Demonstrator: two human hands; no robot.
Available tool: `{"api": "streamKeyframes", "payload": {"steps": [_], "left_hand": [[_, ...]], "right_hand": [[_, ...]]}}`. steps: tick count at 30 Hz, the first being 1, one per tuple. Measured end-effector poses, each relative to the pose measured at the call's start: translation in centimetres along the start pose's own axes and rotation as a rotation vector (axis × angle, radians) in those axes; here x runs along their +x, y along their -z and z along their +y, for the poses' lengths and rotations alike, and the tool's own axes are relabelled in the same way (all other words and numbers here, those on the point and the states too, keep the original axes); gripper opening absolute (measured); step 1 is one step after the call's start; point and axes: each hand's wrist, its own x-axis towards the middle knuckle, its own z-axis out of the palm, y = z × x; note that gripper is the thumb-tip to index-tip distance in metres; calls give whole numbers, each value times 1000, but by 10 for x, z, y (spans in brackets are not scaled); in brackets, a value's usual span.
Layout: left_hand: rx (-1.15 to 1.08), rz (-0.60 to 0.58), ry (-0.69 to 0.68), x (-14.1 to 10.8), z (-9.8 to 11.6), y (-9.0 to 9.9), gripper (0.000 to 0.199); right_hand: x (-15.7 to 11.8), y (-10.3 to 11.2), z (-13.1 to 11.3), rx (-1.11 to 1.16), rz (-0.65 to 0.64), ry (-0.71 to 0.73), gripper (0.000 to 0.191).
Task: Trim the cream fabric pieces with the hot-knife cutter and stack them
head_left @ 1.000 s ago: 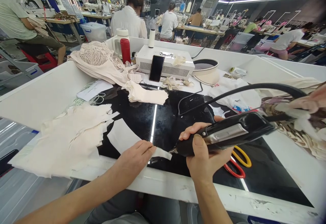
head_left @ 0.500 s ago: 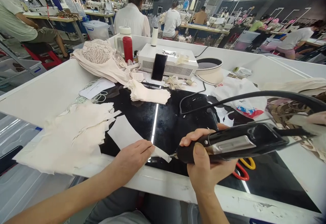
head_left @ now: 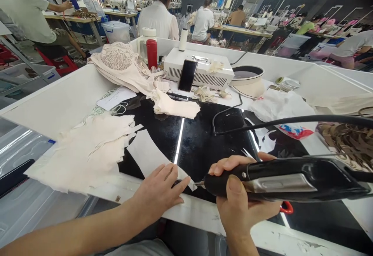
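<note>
A white, curved piece of cloth (head_left: pixel 150 153) lies on the black glossy board, its narrow end pointing right. My left hand (head_left: pixel 159 190) rests over that narrow end, fingers stretched and apart, nothing gripped. In my right hand (head_left: pixel 240 201) is a black corded power tool (head_left: pixel 279 180) with a long metal lever on its side. The thumb lies by the lever and the fingers wrap round the body. Its thin metal tip is at the cloth's narrow end; I cannot tell whether they touch. A red scissors handle (head_left: pixel 287 207) shows partly from beneath the tool.
Cream cloth pieces (head_left: pixel 84 151) are heaped at the left; a smaller stack (head_left: pixel 176 106) lies farther back. Behind stand a phone (head_left: pixel 188 75), a white vented box (head_left: pixel 204 63) and a red bottle (head_left: pixel 152 54). The tool's cable (head_left: pixel 291 121) arches across the right side. Co-workers sit beyond.
My left hand's fingers have spread apart over the cloth. The tool lies more level, its tip still by the cloth's end, and covers more of the scissors. The view has shifted slightly.
</note>
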Motion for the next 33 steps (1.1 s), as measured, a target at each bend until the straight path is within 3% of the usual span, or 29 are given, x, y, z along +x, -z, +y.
{"api": "streamKeyframes", "payload": {"steps": [7, 15, 22, 28, 33], "left_hand": [[40, 9, 60, -3, 13, -7, 85], [33, 43, 84, -5, 18, -13, 86], [-22, 80, 84, -4, 17, -15, 88], [-44, 84, 75, -6, 15, -19, 91], [-68, 77, 53, -7, 13, -15, 90]], "right_hand": [[4, 0, -1, 27, -3, -18, 49], [20, -21, 7, 97, 23, 8, 47], [16, -21, 13, 102, -48, -25, 45], [20, -29, 13, 149, -6, -27, 44], [21, -33, 19, 159, -51, -32, 46]]}}
